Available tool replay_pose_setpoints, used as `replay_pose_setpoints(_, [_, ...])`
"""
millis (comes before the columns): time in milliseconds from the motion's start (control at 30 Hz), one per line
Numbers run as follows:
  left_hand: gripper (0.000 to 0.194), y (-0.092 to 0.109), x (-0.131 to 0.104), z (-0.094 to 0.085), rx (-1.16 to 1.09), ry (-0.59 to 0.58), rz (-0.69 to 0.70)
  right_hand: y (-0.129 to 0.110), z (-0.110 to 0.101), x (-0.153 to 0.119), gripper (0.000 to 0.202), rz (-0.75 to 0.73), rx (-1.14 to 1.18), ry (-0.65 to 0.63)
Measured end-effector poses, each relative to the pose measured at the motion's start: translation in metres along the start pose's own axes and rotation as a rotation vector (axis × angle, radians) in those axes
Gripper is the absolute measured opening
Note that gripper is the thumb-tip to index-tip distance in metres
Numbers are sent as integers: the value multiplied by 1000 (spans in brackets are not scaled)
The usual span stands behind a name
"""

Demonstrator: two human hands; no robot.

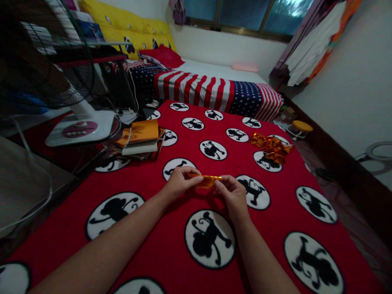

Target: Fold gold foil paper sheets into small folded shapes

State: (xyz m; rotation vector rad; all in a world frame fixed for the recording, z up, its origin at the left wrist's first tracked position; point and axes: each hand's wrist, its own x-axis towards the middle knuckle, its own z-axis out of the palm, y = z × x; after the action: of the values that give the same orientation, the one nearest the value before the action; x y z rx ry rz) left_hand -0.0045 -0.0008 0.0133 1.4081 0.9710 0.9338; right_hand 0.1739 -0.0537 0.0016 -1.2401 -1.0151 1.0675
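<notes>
Between my two hands is a small piece of shiny gold-orange foil paper (pixel 206 182), with a fold along its upper edge. My left hand (pixel 183 179) pinches its left end between thumb and fingers. At the other end, my right hand (pixel 232 190) grips it the same way. Both hands are just above a red cloth (pixel 171 249) printed with black monkeys in white circles. To the left lies a stack of gold-orange paper sheets (pixel 142 132). Several shiny folded foil pieces (pixel 271 146) form a loose heap at the far right of the cloth.
A fan on a white base (pixel 82 128) stands at the left beside a small desk (pixel 88 61). Behind the cloth is a bed with a striped and starred cover (pixel 196 87). An orange-topped stool (pixel 301 126) is at the right near the wall, with a round ring-shaped object (pixel 379 151).
</notes>
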Motion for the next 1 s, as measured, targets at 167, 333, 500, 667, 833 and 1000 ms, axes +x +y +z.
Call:
replay_pose_setpoints(167, [27,0,0,0,-7,19,7,0,1,1,31,6,30,10])
replay_pose_setpoints(333, [25,1,0,1,0,28,13,-1,1,0,29,-13,28,7])
replay_pose_setpoints(500, [25,1,-1,2,-19,29,2,-2,1,-1,28,0,3,-9])
replay_pose_setpoints(667, [24,-1,0,1,-33,6,18,-4,2,0,26,-16,-12,-21])
replay_pose_setpoints(833, [22,-5,1,1,-22,-52,52,-7,4,0,28,22,57,11])
replay_pose_setpoints(1000, [19,-7,-1,4,-40,-109,33,-6,4,-1,23,-5,99,10])
